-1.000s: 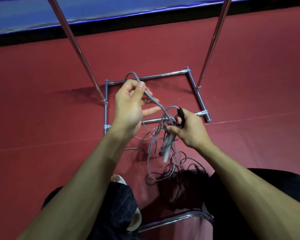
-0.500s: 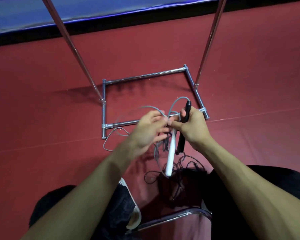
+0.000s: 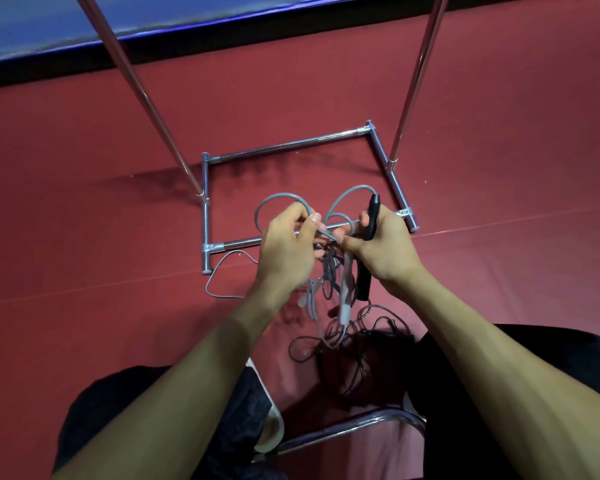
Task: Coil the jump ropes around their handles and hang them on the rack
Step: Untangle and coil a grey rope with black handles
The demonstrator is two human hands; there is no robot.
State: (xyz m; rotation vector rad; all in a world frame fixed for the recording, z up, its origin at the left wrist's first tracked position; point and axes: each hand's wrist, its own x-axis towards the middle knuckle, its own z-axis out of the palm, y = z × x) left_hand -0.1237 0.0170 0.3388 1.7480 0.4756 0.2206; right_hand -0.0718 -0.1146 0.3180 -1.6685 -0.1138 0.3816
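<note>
Two hands work above the rack base [image 3: 284,147]: right hand [image 3: 385,251] clamps the handles [image 3: 368,258], left hand [image 3: 284,251] pinches grey rope [image 3: 281,199]. Slack on the floor, seemingly tangled, could snag the winding.

A single wide-angle view from a camera worn on the person's head, looking forward and steeply down. Both bare forearms reach away from the lens into the middle of the frame, close to the camera. Beyond them lies the dark red floor [image 3: 84,271], and the chrome tubular metal rack [image 3: 291,147] stands a little farther off, its poles leaning outward from lens distortion.
</note>
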